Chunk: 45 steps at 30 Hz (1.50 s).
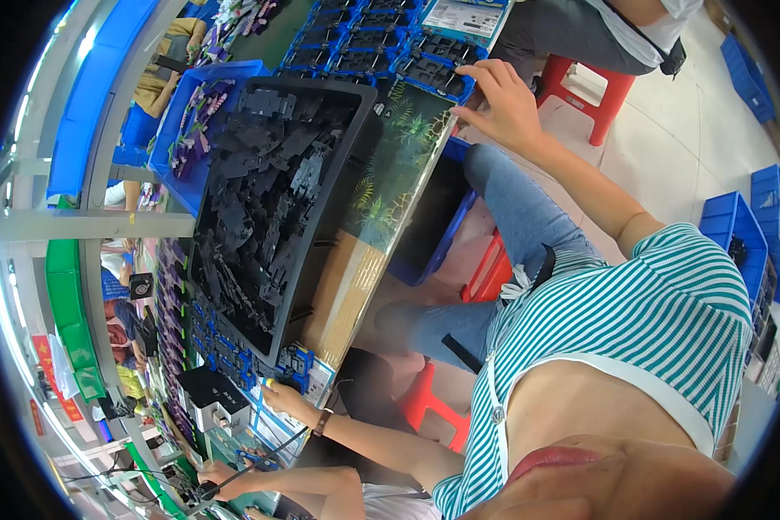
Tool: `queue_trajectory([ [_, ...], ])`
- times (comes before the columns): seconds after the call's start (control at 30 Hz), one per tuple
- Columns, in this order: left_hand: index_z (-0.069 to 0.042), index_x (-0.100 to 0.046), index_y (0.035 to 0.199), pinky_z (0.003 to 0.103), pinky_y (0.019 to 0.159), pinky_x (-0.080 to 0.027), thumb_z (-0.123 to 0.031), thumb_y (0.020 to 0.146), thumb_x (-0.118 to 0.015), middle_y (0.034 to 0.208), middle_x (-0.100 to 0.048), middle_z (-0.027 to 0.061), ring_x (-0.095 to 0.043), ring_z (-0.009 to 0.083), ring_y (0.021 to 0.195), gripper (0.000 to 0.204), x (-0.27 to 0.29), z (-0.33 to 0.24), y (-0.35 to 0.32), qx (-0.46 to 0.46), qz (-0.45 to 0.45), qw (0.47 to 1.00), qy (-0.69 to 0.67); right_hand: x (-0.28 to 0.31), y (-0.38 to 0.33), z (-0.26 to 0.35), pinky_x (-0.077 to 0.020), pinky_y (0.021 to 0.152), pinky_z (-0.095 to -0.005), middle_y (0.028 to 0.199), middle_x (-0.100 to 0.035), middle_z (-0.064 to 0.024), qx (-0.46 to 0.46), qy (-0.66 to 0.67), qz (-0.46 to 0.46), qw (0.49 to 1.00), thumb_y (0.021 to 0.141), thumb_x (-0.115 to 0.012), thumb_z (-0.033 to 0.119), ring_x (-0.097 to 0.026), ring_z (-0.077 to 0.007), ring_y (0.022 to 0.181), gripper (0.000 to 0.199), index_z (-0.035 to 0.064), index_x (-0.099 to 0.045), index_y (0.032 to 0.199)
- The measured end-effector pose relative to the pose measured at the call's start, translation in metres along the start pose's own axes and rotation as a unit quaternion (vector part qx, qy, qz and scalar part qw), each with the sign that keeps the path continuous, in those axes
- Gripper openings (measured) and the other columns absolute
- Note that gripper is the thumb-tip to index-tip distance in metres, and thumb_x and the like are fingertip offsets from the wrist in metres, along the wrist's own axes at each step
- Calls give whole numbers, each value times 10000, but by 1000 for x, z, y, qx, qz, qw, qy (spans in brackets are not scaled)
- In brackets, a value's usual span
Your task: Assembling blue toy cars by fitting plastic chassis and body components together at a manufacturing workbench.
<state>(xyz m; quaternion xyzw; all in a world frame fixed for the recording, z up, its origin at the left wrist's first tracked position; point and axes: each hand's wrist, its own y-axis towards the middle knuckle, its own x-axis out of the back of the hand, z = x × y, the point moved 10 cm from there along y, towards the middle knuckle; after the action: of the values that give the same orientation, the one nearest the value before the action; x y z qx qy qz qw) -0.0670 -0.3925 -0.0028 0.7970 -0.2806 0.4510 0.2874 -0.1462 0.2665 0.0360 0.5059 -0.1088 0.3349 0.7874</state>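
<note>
My right hand [503,100] is at the end of a blue fixture [438,69] holding black parts, by the table edge. Its index finger rests on the fixture's end, and the thumb bends in at the near corner. My left hand [290,402], with a band at the wrist, has its fingers closed beside another blue fixture [296,368]. A small yellow tip shows at these fingers; what they hold is too small to name. Between my hands stands a large black bin [355,139] full of flat black plastic pieces [264,191].
More blue fixtures [368,39] stand in rows at the far end. Behind the bin is a blue crate [256,69] of purple parts. A black-topped box [210,394] is near my left hand. A co-worker's hand [218,481] is at a cable. Red stools [594,100] stand on the floor.
</note>
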Motion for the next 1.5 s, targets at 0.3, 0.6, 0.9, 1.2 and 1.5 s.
queue_trajectory([
  [0.3, 14, -513, 1128, 313, 730, -459, -257, 962, -358, 1043, -539, 140, -545, 242, 921, 354, -15, -200, -184, -158, 55, 916, -363, -9, -18, 14, -453, 602, -335, 746, -528, -74, 144, 38, 16, 989, 687, -719, 87, -550, -249, 707, 152, 50, -623, 799],
  [0.6, -90, -375, 1317, 454, 986, -377, -522, 948, -303, 1282, -467, 123, -471, 313, 1163, 573, -127, -284, -271, 137, 455, 361, -803, 13, -102, 143, -463, 530, -312, 767, -554, -72, 292, 248, 225, 896, 693, -733, 214, -571, -219, 694, 220, 112, -652, 870],
  [0.9, -102, -449, 1294, 553, 1017, -326, -484, 948, -301, 1257, -517, 135, -484, 360, 1150, 537, -111, -204, -224, 193, 294, 358, -865, -79, 47, 200, -481, 721, -356, 885, -558, -61, 383, 208, 155, 887, 800, -637, 245, -567, -257, 872, 216, 98, -609, 956],
  [1.2, -116, -459, 1281, 650, 940, -339, -510, 948, -281, 1220, -524, 166, -487, 414, 1116, 545, -87, -201, -219, 128, 329, 384, -853, -241, 78, 187, -482, 787, -370, 1043, -601, -137, 425, 65, 350, 832, 778, -666, 257, -600, -301, 920, 448, 88, -544, 1175],
  [1.5, -124, -433, 1312, 646, 969, -307, -508, 945, -297, 1244, -509, 171, -477, 427, 1127, 548, -89, -202, -213, 140, 319, 375, -859, -165, 99, 225, -452, 790, -335, 999, -600, -169, 217, 350, 324, 852, 926, -510, 210, -592, -314, 923, 272, 11, -523, 1112],
])
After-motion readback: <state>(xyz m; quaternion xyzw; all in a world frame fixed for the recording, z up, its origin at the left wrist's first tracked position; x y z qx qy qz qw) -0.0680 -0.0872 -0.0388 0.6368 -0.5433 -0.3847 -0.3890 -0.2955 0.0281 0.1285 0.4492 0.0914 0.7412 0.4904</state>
